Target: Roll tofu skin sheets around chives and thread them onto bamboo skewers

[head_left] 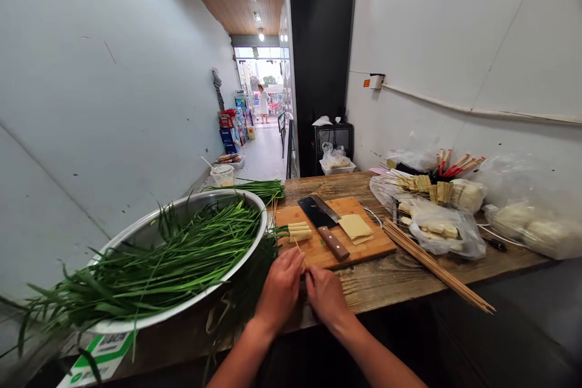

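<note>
My left hand (280, 284) and my right hand (326, 295) are close together at the front edge of a wooden cutting board (291, 216). A thin bamboo skewer (297, 245) sticks up from the closed fingers of my left hand. The right fingers are pinched beside it; what they hold is hidden. Just beyond my left hand, pale rolled tofu sheets (300, 231) with green chive ends lie on the board. A cleaver with a dark blade (316, 212) and brown handle (334, 244) rests there, next to flat, stacked tofu sheets (356, 228).
A large metal basin (259, 201) heaped with long green chives (195, 254) stands left. Bamboo skewers (436, 265) lie in a bundle at right, overhanging the table edge. Behind them are plastic bags (448, 233) of pale food and filled skewers (416, 183).
</note>
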`<state>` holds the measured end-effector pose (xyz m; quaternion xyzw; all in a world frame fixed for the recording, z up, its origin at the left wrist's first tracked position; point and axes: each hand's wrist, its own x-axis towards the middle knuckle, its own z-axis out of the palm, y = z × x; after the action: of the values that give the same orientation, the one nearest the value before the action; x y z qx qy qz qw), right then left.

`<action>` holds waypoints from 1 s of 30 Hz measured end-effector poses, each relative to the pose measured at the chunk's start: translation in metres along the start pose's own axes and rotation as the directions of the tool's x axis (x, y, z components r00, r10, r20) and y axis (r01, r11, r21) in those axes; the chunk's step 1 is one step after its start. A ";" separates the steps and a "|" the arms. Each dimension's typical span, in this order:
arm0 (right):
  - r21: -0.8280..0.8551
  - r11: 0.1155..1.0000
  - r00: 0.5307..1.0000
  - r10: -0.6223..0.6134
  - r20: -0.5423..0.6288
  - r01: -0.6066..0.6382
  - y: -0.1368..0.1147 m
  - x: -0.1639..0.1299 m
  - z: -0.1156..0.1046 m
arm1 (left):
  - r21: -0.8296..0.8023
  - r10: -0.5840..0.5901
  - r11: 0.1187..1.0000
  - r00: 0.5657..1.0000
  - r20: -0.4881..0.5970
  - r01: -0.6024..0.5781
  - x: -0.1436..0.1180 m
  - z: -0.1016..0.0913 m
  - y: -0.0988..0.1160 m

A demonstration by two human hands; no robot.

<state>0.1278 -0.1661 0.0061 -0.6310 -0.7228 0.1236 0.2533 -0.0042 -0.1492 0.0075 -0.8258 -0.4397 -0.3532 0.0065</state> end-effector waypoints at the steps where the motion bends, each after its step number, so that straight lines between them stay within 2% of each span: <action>1: -0.005 1.000 1.000 -0.007 -0.022 0.007 0.003 0.001 -0.005 | 0.008 0.007 1.000 1.000 -0.016 -0.007 -0.006 0.001 0.001; 4: -0.021 0.999 0.996 -0.033 -0.085 0.031 0.015 0.009 -0.027 | 0.014 0.008 1.000 0.999 -0.050 -0.008 -0.020 0.004 -0.005; 7: -0.078 0.996 0.987 -0.054 -0.154 0.043 0.038 0.026 -0.054 | 0.031 -0.006 0.999 0.999 -0.051 0.008 -0.029 0.007 -0.013; 10: -0.230 0.971 0.985 0.022 -0.170 -0.061 0.074 0.053 -0.078 | 0.051 0.000 0.999 1.000 -0.029 0.002 -0.034 0.010 -0.018; 13: -0.391 0.902 0.982 0.149 -0.119 -0.184 0.115 0.080 -0.094 | 0.045 0.028 0.999 0.999 -0.019 -0.027 -0.035 0.011 -0.018; 16: -0.460 0.856 0.971 0.226 -0.078 -0.237 0.145 0.097 -0.100 | 0.054 0.047 0.997 0.998 -0.033 -0.046 -0.034 0.011 -0.019; 18: -0.469 0.847 0.967 0.244 -0.074 -0.249 0.156 0.101 -0.098 | 0.074 0.053 0.996 0.998 -0.035 -0.050 -0.034 0.012 -0.021; 24: -0.494 0.834 0.966 0.254 -0.052 -0.246 0.158 0.093 -0.095 | 0.102 0.060 0.993 0.998 -0.005 -0.060 -0.035 0.016 -0.026; 26: -0.504 0.843 0.980 0.191 -0.047 -0.189 0.153 0.088 -0.099 | 0.091 0.059 0.994 0.998 -0.001 -0.059 -0.035 0.016 -0.026; 28: -0.493 0.870 0.999 0.028 0.031 -0.009 0.146 0.084 -0.104 | 0.071 0.055 0.996 0.998 -0.003 -0.055 -0.034 0.015 -0.024; 30: -0.442 0.876 0.979 -0.147 0.139 0.194 0.141 0.081 -0.105 | 0.049 0.049 0.998 0.999 -0.008 -0.048 -0.033 0.014 -0.022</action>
<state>0.2964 -0.0773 0.0415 -0.5993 -0.7963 -0.0394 0.0726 -0.0247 -0.1549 -0.0290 -0.8342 -0.4281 -0.3457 0.0373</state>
